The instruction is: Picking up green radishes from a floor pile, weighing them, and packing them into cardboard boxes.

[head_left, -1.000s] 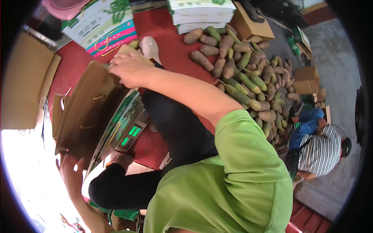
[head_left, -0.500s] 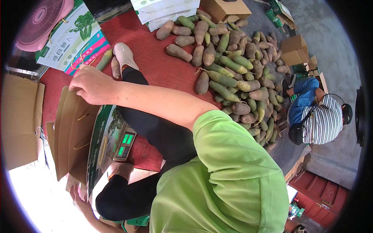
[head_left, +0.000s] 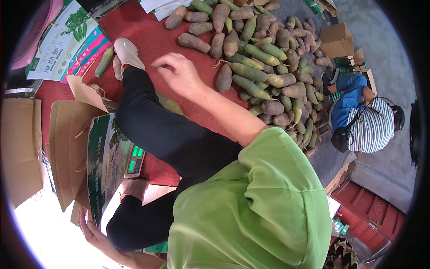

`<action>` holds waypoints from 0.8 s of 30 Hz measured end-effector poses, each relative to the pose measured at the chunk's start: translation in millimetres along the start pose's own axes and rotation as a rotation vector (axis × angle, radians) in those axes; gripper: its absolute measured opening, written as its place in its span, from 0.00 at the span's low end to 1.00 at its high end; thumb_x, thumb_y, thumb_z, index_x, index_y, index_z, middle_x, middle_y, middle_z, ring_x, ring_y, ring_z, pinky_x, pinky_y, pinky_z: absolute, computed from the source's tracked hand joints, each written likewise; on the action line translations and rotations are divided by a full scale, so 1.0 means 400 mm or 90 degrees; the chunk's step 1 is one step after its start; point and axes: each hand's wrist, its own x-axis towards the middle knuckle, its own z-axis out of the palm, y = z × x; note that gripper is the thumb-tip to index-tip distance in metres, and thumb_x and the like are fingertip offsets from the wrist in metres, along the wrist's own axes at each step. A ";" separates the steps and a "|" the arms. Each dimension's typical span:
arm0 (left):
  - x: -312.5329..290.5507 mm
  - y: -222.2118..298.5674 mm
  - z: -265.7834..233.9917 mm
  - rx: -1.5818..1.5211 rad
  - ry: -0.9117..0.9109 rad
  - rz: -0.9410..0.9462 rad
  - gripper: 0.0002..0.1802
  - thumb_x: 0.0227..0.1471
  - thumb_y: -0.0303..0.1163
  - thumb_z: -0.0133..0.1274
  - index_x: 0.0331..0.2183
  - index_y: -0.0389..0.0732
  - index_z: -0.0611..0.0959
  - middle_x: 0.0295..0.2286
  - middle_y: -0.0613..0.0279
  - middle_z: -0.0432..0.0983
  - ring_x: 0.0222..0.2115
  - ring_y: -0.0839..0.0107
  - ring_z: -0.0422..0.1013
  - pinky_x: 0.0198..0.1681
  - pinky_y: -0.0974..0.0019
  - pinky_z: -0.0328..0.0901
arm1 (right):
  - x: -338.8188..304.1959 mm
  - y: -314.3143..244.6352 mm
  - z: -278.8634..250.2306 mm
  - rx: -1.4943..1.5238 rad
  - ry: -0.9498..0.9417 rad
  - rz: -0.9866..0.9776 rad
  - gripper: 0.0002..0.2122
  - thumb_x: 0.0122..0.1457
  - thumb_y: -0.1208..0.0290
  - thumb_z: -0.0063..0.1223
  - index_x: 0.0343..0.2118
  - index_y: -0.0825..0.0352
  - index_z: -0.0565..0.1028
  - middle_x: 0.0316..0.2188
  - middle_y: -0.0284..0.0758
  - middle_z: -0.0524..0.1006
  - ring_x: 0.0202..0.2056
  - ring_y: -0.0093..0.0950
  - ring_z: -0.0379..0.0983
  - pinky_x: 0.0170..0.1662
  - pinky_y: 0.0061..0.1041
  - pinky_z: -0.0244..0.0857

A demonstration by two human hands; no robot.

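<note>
My right hand (head_left: 179,76) hangs over the red floor covering (head_left: 165,51), left of a large pile of green radishes (head_left: 255,87). Its fingers are bent and apart, with nothing in them. At the lower left my left hand (head_left: 94,233) rests its stretched fingers against the end of an open carton (head_left: 71,148). That carton has brown inner flaps, yellow cord handles and a green and white printed side. It stands by a scale (head_left: 135,162) with a lit green display, largely hidden behind it. Beyond my knee lies a partly covered green radish (head_left: 170,105).
Another carton (head_left: 20,148) stands at the far left. A printed carton (head_left: 62,40) and a pink fan-like thing (head_left: 38,36) are at the upper left, near a loose radish (head_left: 104,62). A person in a striped shirt (head_left: 371,130) crouches right, near a brown box (head_left: 337,40).
My right hand has left the carton's upper edge and moved right, toward the radish pile. An upper flap now stands out. My left hand stays at the carton; the whole view has shifted slightly.
</note>
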 end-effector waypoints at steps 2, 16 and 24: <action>-0.002 -0.004 0.014 0.070 -0.022 0.099 0.23 0.63 0.41 0.39 0.50 0.34 0.73 0.50 0.54 0.67 0.51 0.60 0.66 0.48 0.60 0.69 | -0.084 0.134 -0.034 -0.047 -0.043 0.131 0.05 0.50 0.76 0.53 0.30 0.64 0.77 0.30 0.39 0.76 0.37 0.39 0.72 0.41 0.35 0.66; 0.004 0.037 0.094 0.151 -0.019 0.117 0.20 0.59 0.28 0.46 0.53 0.37 0.72 0.45 0.50 0.69 0.46 0.60 0.68 0.48 0.62 0.64 | -0.468 0.474 -0.350 -0.480 -0.037 0.500 0.09 0.49 0.70 0.54 0.34 0.62 0.79 0.36 0.43 0.77 0.41 0.40 0.73 0.46 0.36 0.67; 0.004 0.027 0.100 0.152 -0.006 0.079 0.21 0.58 0.26 0.46 0.54 0.39 0.71 0.49 0.50 0.68 0.49 0.58 0.66 0.52 0.61 0.61 | -0.448 0.467 -0.556 -0.760 -0.044 0.695 0.24 0.47 0.64 0.61 0.50 0.54 0.69 0.50 0.31 0.68 0.54 0.34 0.62 0.52 0.41 0.61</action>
